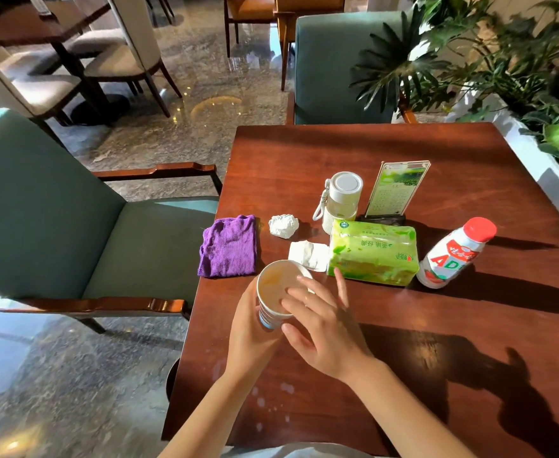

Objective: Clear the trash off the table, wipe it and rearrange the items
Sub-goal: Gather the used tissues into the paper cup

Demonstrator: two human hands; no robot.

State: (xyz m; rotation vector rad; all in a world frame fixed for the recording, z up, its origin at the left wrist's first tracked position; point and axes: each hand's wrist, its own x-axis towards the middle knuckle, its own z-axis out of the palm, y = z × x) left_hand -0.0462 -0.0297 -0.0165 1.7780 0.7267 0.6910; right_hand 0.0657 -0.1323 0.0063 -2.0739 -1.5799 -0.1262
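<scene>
- left hand (250, 328) is wrapped around a paper cup (276, 297), tilted, held just above the counter (403, 325)
- right hand (321, 328) hangs loose, fingers spread over the cup's rim
- crumpled tissue (283, 226) and flat napkin (308, 254) sit beyond the cup, purple cloth (228, 247) at the counter's left edge

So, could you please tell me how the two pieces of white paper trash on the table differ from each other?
The crumpled tissue is balled up and stands rounded, while the flat tissue lies spread out in a rough rectangle. The crumpled tissue sits apart, between the purple cloth and the white bottle; the flat tissue lies against the green tissue pack, by the paper cup. Both are white and untouched.
</scene>
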